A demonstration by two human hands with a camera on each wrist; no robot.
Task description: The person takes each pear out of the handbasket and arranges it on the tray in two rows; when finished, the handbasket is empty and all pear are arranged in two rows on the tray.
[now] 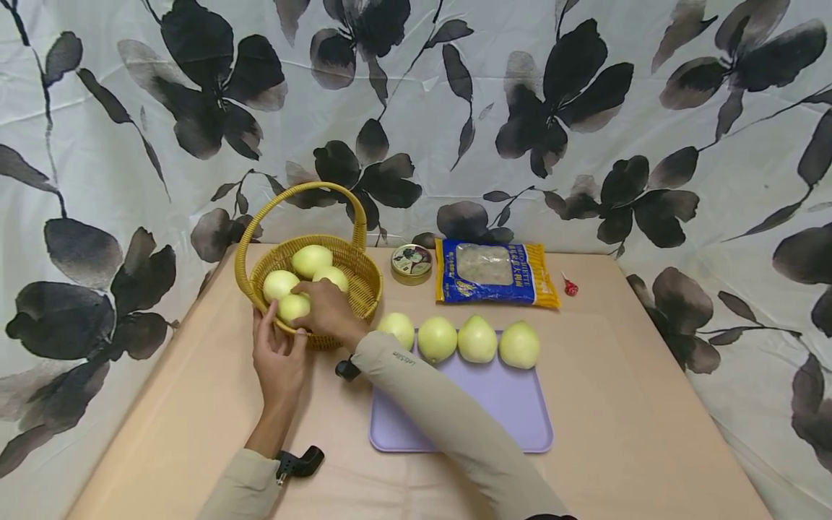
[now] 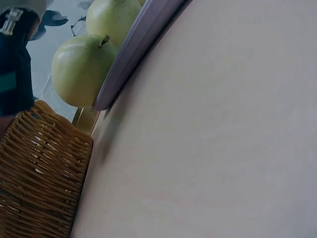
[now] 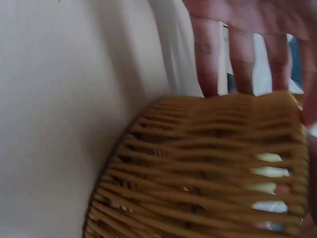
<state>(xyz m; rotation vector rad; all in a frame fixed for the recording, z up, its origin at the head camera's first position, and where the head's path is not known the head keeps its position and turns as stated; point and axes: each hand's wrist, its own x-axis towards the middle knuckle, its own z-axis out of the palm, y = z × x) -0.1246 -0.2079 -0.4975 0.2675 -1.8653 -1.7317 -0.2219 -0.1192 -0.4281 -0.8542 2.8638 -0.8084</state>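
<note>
- A right hand (image 1: 331,309) reaches over the rim of a yellow woven basket (image 1: 366,289), its fingers curled around the near fruit (image 1: 292,308), pale green and inside the wall.
- Three other fruits (image 1: 312,260) lie beside it in the basket; four more fruits (image 1: 477,339) line the far edge of the lilac tray (image 1: 513,412) on the bench (image 1: 624,383).
- We judge the step in hand to be moving fruit at the basket, though we cannot tell whether this piece is going in or coming out.
- The next move, in our reading, calls for either loosening the fingers once the fruit is settled or raising it past the rim, clear of the tall handle (image 1: 360,224).
- The left hand (image 1: 281,365) grips the near left side of the basket, apparently to steady it.
- We see the right forearm slant across the tray from the lower right, knuckles uppermost, while the left forearm rises from the bottom edge, fingers pointing away from the body.
</note>
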